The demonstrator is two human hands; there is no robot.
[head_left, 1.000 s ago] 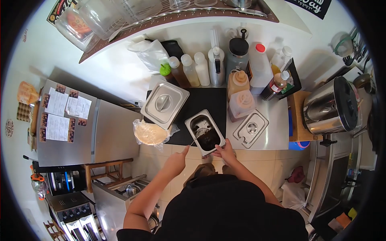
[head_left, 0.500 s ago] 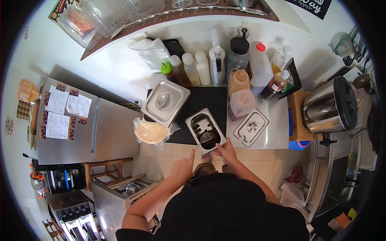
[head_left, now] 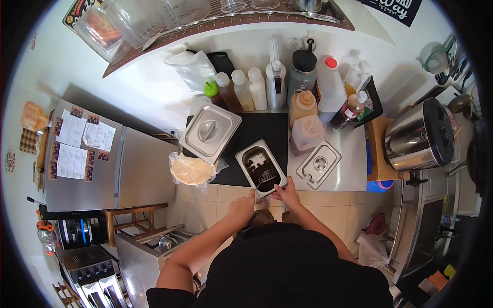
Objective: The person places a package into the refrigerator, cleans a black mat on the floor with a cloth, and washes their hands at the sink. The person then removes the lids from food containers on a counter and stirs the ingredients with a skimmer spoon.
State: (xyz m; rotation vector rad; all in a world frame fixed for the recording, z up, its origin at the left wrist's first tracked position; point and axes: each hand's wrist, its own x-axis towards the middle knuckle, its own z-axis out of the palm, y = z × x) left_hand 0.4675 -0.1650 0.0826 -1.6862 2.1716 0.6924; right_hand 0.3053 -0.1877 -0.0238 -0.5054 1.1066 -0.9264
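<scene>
A small steel container (head_left: 282, 174) with dark contents stands tilted at the front edge of a black mat (head_left: 231, 167). My right hand (head_left: 287, 194) grips its near right corner. A wire-headed utensil (head_left: 266, 177) dips into the dark contents, and my left hand (head_left: 241, 208) is closed on its handle at the near left corner. Left of the container lie a large steel lid (head_left: 210, 132) and a pale round item in plastic wrap (head_left: 192, 169). A smaller notched steel lid (head_left: 319, 164) rests to the right.
Squeeze bottles (head_left: 242, 90), a steel kettle (head_left: 277, 86) and jugs (head_left: 330, 90) line the back of the counter (head_left: 345, 172). A big steel pot (head_left: 418, 136) stands at the right, a fridge (head_left: 149, 167) at the left. A shelf (head_left: 231, 25) hangs above.
My left hand has moved right, closer to the container, and the utensil's wire head has shifted within the dark contents. My right hand keeps its hold on the corner.
</scene>
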